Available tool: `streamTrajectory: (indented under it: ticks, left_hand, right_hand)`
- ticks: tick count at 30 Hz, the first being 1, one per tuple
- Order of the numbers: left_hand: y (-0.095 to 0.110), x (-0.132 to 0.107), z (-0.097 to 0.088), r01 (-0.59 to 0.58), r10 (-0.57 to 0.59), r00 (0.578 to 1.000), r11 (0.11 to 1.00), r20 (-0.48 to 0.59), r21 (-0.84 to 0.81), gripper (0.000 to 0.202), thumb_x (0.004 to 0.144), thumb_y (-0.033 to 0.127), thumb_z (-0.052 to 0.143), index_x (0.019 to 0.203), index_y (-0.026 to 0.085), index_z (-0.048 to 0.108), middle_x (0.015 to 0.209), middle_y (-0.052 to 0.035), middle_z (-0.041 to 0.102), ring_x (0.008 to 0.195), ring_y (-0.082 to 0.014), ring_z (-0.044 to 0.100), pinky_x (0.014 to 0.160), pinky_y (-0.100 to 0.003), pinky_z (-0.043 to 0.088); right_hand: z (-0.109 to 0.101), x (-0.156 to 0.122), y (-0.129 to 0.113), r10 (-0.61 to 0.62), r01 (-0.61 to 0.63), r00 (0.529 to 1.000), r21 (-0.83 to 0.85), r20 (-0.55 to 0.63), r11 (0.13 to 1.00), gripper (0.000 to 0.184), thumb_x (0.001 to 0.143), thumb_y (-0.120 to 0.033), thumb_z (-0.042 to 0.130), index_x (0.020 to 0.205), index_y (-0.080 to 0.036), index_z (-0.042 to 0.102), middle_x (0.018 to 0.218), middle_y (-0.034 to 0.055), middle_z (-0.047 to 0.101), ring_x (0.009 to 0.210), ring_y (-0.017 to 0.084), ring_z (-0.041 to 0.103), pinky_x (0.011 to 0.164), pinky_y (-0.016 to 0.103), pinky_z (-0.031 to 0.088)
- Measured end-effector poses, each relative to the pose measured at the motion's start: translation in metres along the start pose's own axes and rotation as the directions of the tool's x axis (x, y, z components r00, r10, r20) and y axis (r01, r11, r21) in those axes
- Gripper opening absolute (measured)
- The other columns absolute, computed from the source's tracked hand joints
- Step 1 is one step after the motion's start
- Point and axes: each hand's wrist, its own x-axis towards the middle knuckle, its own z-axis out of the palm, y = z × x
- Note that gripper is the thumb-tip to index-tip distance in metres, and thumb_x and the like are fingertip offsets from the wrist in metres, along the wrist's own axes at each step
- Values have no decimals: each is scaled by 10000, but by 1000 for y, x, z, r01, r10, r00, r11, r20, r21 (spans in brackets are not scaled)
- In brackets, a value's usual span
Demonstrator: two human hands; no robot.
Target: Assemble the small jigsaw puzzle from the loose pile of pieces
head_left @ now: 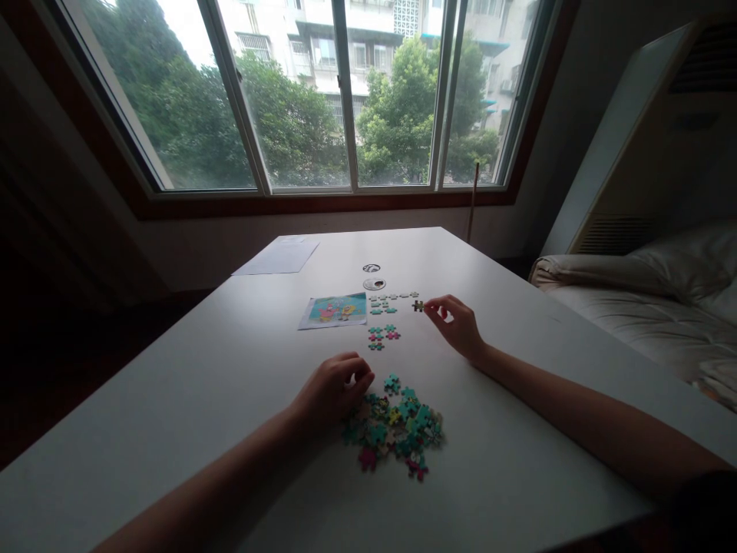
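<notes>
Puzzle piece (418, 306) pinched in right hand (459, 327) may drop if pressure slackens; left hand (330, 389), curled, contents indiscernible, could scatter adjacent heap (410, 427) if nudged

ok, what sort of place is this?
Probably a room in a home, though an office lounge isn't ruled out: a padded sofa or bed at right, a wide window facing trees and an apartment-like building, and a white table with jigsaw pieces.
</notes>
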Motion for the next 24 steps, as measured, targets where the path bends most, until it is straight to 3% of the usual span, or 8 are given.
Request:
streamTrajectory:
  ticks: [6,14,24]
  left_hand:
    - [-4,2,1,32,-31,999,999,-19,10,205,819,247,438,685,148,557,661,5,497,551,-91,430,540,-198,351]
    - [-6,2,0,46,-46,999,999,-24,-9,212,819,259,445,683,143,558,640,6,497,547,-92,430,536,-201,347]
    - [0,6,-3,60,-60,998,998,-12,-13,212,816,263,454,681,142,565,642,7,497,546,-92,429,536,-202,350]
  right_hand:
    - [3,-1,-3,-68,69,998,12,-15,998,139,810,-285,515,805,-187,614,748,21,599,573,98,482,611,240,426]
    - [4,0,-1,-46,46,999,0,-1,999,149,808,-292,513,807,-187,620,745,24,595,565,95,474,598,233,423]
    - [9,-6,-26,-1,-5,947,20,320,1000,82,766,-230,544,780,-189,614,681,-1,560,572,85,473,571,208,384]
